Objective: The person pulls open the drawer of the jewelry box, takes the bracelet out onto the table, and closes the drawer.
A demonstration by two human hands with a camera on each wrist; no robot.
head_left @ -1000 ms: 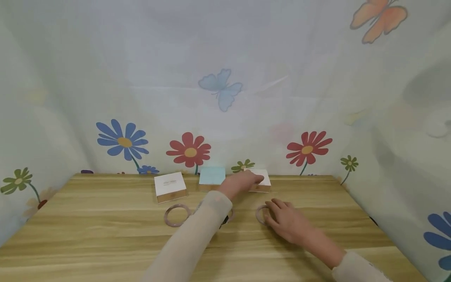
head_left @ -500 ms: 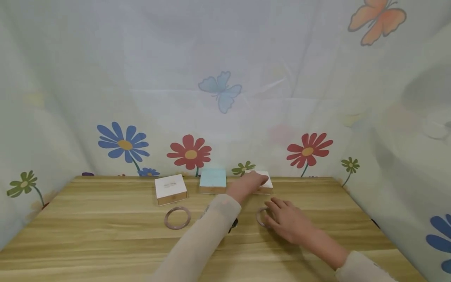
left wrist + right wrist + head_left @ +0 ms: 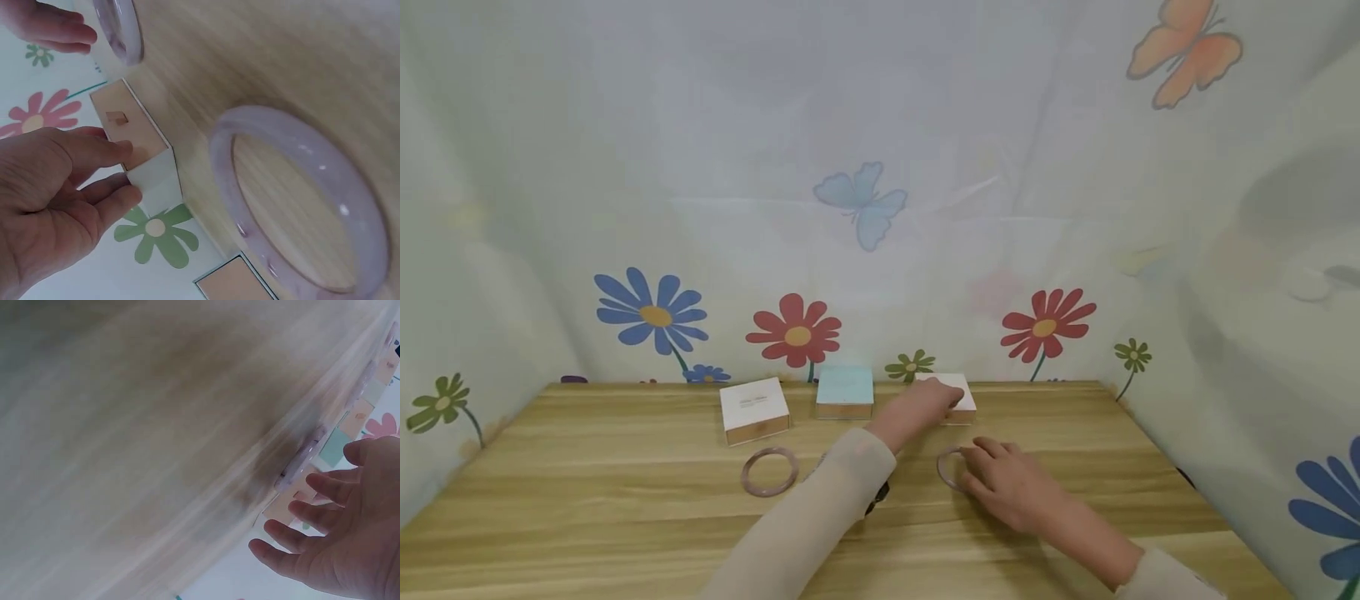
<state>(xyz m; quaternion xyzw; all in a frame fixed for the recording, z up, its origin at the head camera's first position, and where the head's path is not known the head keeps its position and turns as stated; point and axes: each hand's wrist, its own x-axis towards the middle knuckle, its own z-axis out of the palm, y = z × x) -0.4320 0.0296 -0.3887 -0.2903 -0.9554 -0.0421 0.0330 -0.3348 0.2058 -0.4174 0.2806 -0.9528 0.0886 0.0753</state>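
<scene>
My left hand (image 3: 921,410) reaches to the back right and holds a small white drawer-style box (image 3: 962,407) at its near corner. In the left wrist view its fingertips (image 3: 128,197) lie on the side of the box, beside the tan front with a small pull tab. My right hand (image 3: 1015,487) hovers over a pale lilac bangle (image 3: 942,468) on the table, fingers loosely bent and holding nothing. A second bangle (image 3: 365,225) looms large in the left wrist view; my left forearm hides most of it in the head view.
A third bangle (image 3: 744,477) lies at left, below a white lidded box (image 3: 754,402). Between the two white boxes stands a light blue box (image 3: 845,385). Behind the wooden table (image 3: 587,508) hangs a flowered cloth (image 3: 880,275).
The head view has shifted slightly, so the table sits a little lower in it. The left hand stays at the right white box, the right hand by its bangle.
</scene>
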